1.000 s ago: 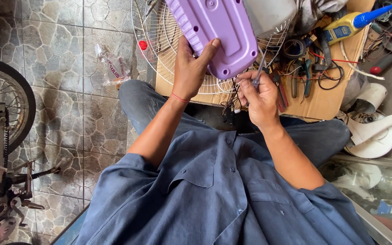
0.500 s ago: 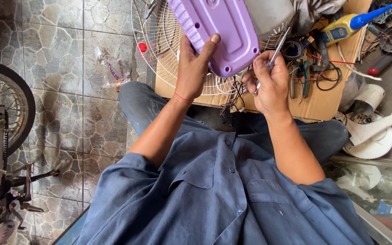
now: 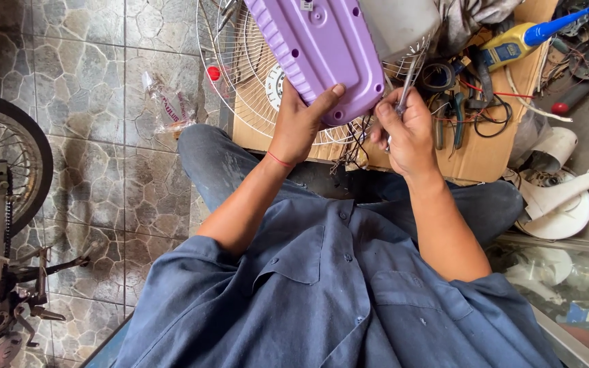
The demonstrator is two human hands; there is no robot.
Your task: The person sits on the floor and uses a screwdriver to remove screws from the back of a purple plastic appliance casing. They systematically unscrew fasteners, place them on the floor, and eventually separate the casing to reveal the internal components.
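My left hand (image 3: 301, 123) grips the near end of a purple plastic fan base (image 3: 322, 51), thumb on its underside, holding it tilted above my lap. To the right of that end, my right hand (image 3: 407, 129) is closed around a slim metal screwdriver (image 3: 407, 82) whose shaft points up toward the base's edge. A white wire fan grille (image 3: 247, 75) lies under the base. Thin dark wires (image 3: 356, 140) hang below it between my hands.
A cardboard sheet (image 3: 485, 153) holds pliers (image 3: 448, 116), tape and cables. A yellow bottle with a blue nozzle (image 3: 523, 37) lies at the top right, white fan parts (image 3: 557, 201) at the right. A motorbike wheel (image 3: 8, 163) stands left on the tiled floor, near a plastic wrapper (image 3: 168, 105).
My right hand has risen from the hanging wires to the base's near right edge and now holds the screwdriver upright. The left hand keeps its grip on the base.
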